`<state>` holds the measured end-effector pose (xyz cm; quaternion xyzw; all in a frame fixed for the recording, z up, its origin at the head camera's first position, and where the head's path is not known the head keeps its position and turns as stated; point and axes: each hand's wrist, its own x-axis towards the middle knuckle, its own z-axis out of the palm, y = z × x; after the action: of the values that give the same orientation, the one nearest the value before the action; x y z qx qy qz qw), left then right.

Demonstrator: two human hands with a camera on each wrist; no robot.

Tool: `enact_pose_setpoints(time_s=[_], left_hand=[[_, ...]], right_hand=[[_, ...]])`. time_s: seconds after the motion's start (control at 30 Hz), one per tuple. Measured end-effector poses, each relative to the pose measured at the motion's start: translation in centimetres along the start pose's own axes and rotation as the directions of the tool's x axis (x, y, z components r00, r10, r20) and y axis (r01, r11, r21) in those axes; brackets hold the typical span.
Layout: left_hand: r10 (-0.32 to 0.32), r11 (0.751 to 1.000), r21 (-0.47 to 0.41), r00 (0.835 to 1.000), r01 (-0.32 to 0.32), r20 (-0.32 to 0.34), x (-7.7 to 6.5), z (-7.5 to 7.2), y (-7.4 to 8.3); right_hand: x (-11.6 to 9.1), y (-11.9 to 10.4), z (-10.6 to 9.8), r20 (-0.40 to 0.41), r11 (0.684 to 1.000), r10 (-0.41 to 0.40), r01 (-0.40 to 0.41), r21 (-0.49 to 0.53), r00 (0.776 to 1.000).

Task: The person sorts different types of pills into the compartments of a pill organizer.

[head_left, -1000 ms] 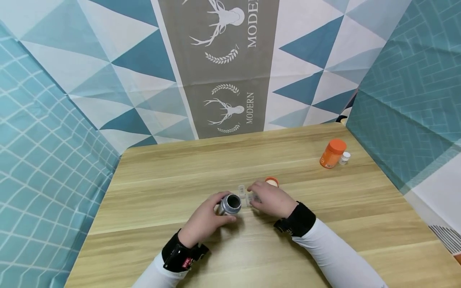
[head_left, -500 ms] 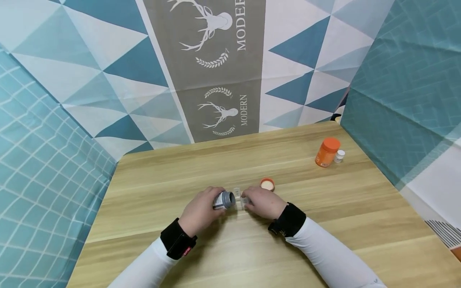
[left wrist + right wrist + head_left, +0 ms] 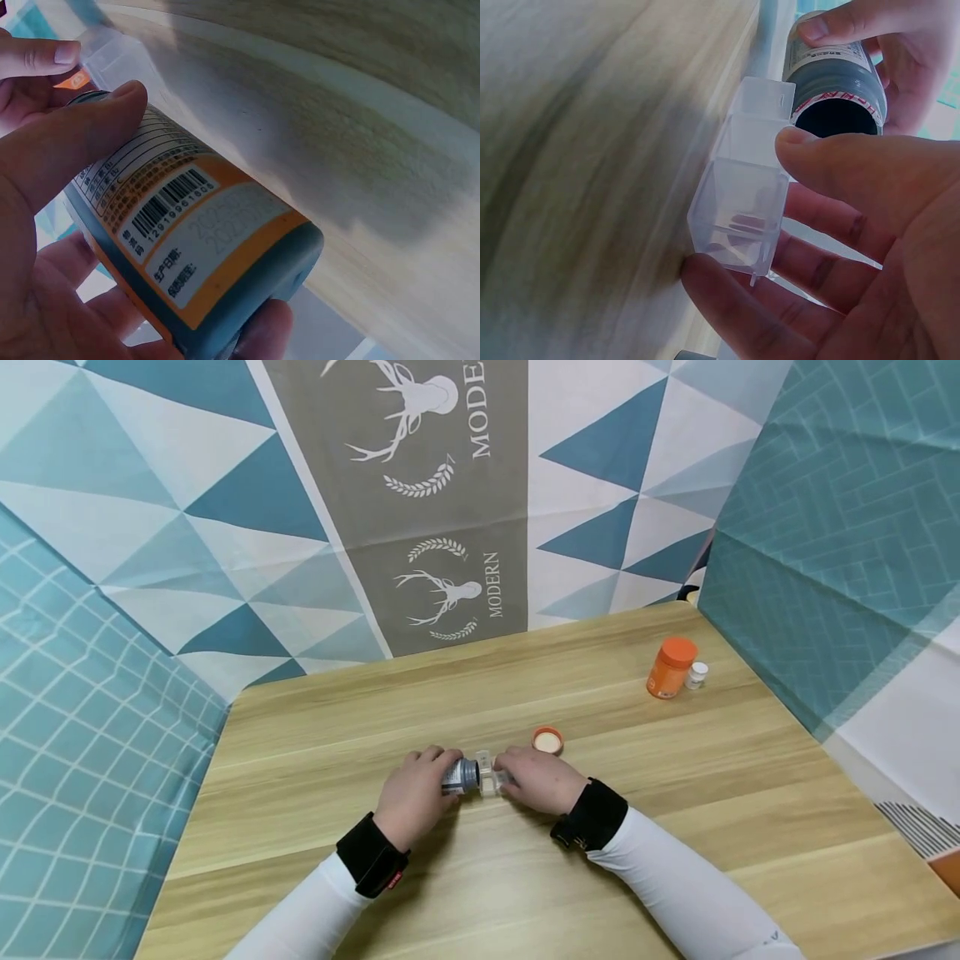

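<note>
My left hand grips a dark grey supplement bottle, its thumb along the label side in the left wrist view. The bottle has a white and orange label with a barcode. It lies tipped over, its uncapped mouth pointing right toward a clear plastic pill box. My right hand holds the pill box between thumb and fingers, low over the table. The box has several compartments in a row; those that show look empty. In the right wrist view, the bottle's mouth is close beside the box, dark inside, with torn seal bits on its rim.
Just beyond my right hand, an orange-rimmed cap lies with its pale inside up. At the back right of the wooden table stand an orange jar with an orange lid and a small white bottle.
My left hand has tipped the bottle from nearly upright onto its side, its mouth now toward the pill box. My right hand keeps its hold on the box. The head view has shifted slightly.
</note>
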<state>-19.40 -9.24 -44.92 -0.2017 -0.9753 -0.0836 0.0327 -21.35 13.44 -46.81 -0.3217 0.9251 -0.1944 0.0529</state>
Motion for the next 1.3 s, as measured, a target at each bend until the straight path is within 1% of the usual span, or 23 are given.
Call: enact_pose_setpoints(time_s=[0.3, 0.73, 1.03, 1.3], left_hand=[[0.031, 0.998, 0.061, 0.999, -0.03, -0.014, 0.1, -0.3, 0.3], [0.052, 0.99, 0.131, 0.999, -0.052, 0.001, 0.6, -0.8, 1.0], [0.092, 0.978, 0.187, 0.996, -0.087, -0.014, 1.1, -1.3, 1.7], [0.102, 0.961, 0.257, 0.995, -0.103, 0.016, 1.6, -1.8, 2.4]], right_hand=[[0.0, 0.0, -0.2, 0.016, 1.0, 0.013, -0.013, -0.006, 1.0], [0.0, 0.3, 0.0, 0.001, 1.0, 0.009, -0.009, 0.007, 1.0], [0.0, 0.4, 0.0, -0.013, 1.0, 0.008, -0.008, -0.007, 1.0], [-0.1, 0.5, 0.0, -0.027, 1.0, -0.002, 0.001, -0.009, 1.0]])
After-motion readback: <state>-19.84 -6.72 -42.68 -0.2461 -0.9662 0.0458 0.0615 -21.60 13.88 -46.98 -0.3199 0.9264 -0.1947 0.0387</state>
